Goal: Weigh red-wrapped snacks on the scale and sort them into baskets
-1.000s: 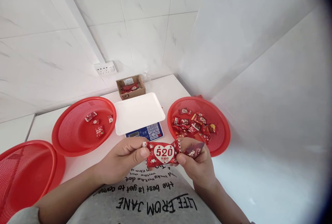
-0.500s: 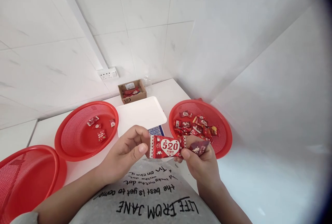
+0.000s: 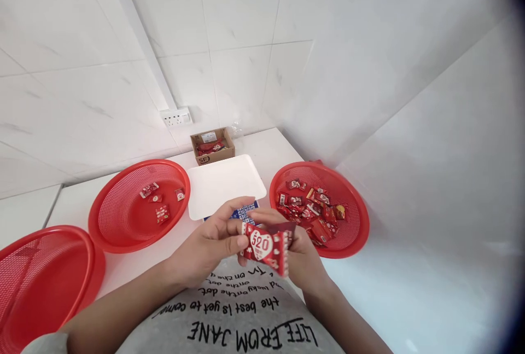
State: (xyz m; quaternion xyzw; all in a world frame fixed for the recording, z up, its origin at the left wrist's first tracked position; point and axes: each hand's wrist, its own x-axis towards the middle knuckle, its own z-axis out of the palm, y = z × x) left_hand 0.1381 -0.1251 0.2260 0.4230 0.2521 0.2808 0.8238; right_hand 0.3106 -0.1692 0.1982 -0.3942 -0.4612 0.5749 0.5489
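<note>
My left hand (image 3: 205, 253) pinches the left end of a red wrapped candy (image 3: 266, 248) marked "520" in a white heart. Beside it, my right hand (image 3: 308, 261) is curled around a second candy in a dark red wrapper (image 3: 287, 228), partly hidden behind the first. The fingers of my right hand reach behind the "520" candy; whether they touch it I cannot tell. Both hands are in front of my chest, over the table's near edge. To the right, a red mesh basket (image 3: 360, 217) holds many similar wrapped candies.
A white-topped scale (image 3: 225, 184) with a blue keypad (image 3: 248, 214) stands behind my hands. Left of it is a red basket (image 3: 123, 209) with several candies; another red basket (image 3: 45, 283) sits nearer. A cardboard box (image 3: 215, 155) with red packets stands by the wall.
The "520" candy has shifted from my right fingers to my left hand, and it has tilted and come lower. The dark red candy has moved left with my right hand.
</note>
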